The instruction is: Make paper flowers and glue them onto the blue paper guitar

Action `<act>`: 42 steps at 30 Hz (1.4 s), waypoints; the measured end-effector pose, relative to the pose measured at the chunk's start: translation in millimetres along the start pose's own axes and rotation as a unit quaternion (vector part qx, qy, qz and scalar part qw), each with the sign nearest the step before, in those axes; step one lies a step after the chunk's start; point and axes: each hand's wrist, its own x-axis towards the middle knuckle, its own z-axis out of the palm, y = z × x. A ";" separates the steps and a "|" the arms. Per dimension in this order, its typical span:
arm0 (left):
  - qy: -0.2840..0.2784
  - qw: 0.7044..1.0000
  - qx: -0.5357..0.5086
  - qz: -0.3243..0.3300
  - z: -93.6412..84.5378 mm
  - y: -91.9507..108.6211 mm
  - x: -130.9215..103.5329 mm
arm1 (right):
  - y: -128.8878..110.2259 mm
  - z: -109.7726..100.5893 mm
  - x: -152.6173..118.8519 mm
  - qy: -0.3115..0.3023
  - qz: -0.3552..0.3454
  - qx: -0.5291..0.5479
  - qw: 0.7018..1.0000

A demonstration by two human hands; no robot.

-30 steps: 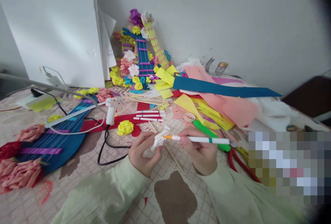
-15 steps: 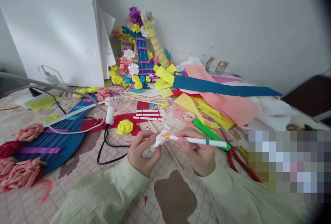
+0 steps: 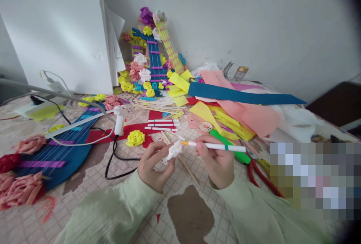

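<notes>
Between the fingers of my left hand (image 3: 154,167) is a small white paper flower (image 3: 174,150). My right hand (image 3: 216,161) grips a white marker (image 3: 222,146) with a green band, its orange tip pointing left beside the flower's upper right edge. Whether the tip touches the paper I cannot tell. A small white cap (image 3: 182,138) lies on the table just behind the flower. Under the two hands runs a thin wooden stick (image 3: 188,170). Several more white markers (image 3: 160,125) lie in a row farther back.
A white glue gun (image 3: 120,120) with a black cord and a yellow paper flower (image 3: 135,138) are on the left, near a blue paper guitar (image 3: 66,167). Red-handled scissors (image 3: 263,178), a green tube (image 3: 239,155) and crepe paper strips (image 3: 248,97) lie right.
The marker has shifted slightly right and up, its tip moving from over the flower to the flower's edge. My left hand stays nearly in place with the flower.
</notes>
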 end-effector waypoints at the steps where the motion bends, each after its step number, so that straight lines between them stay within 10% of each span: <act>1: -0.001 1.000 0.001 0.001 0.1 -0.2 0.1 | -0.3 0.0 -0.4 0.002 -0.002 0.002 1.000; 15: -0.004 1.000 0.000 0.006 0.6 -0.2 0.7 | -5.4 -2.0 -3.2 -0.070 -0.069 0.009 0.995; 42: -0.024 0.995 -0.044 -0.090 -0.8 4.4 -2.0 | -2.6 0.7 -3.5 0.000 -0.067 0.025 0.997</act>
